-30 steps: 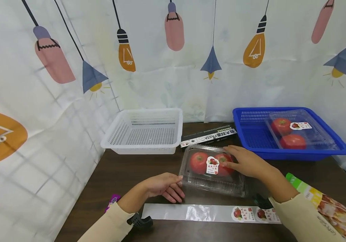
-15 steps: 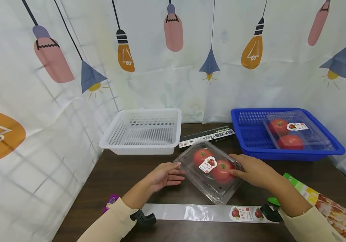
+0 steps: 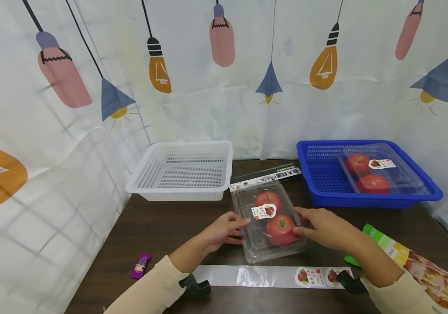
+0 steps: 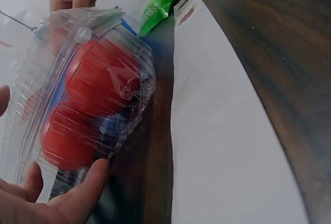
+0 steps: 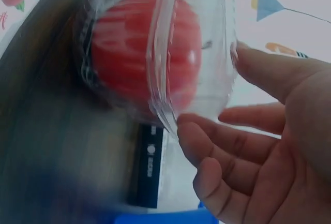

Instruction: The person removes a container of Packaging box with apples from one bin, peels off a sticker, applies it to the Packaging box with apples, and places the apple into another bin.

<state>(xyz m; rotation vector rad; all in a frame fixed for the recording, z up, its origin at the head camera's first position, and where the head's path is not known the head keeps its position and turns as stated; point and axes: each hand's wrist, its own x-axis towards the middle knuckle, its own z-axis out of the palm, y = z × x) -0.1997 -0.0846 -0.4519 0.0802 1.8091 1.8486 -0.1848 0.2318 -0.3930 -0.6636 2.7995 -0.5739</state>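
Note:
A clear plastic clamshell box [image 3: 257,254] with two red tomatoes [image 3: 280,226] inside is tilted near the middle of the table in the head view. Its lid bears a white sticker [image 3: 264,211] with a tomato print. My left hand [image 3: 224,231] grips the left side, thumb and fingers on either side of the edge. On the opposite side my right hand [image 3: 324,227] pinches the box, thumb against the lid. In the left wrist view the ribbed box [image 4: 31,79] stands off the table at that side. The right wrist view shows the right fingers [image 5: 227,149] at its rim.
A white basket [image 3: 184,192] stands back left. The blue basket [image 3: 377,200] at back right holds another tomato box [image 3: 408,174]. Behind lies a black pasta box [image 3: 286,171]. In front are a sticker strip [image 3: 255,276], a purple packet [image 3: 140,265] and a green bag [image 3: 416,257].
The clamshell box has turned clockwise about a quarter turn, so its tomatoes now line up front to back. My left hand has moved right and up onto its side; the right has shifted slightly.

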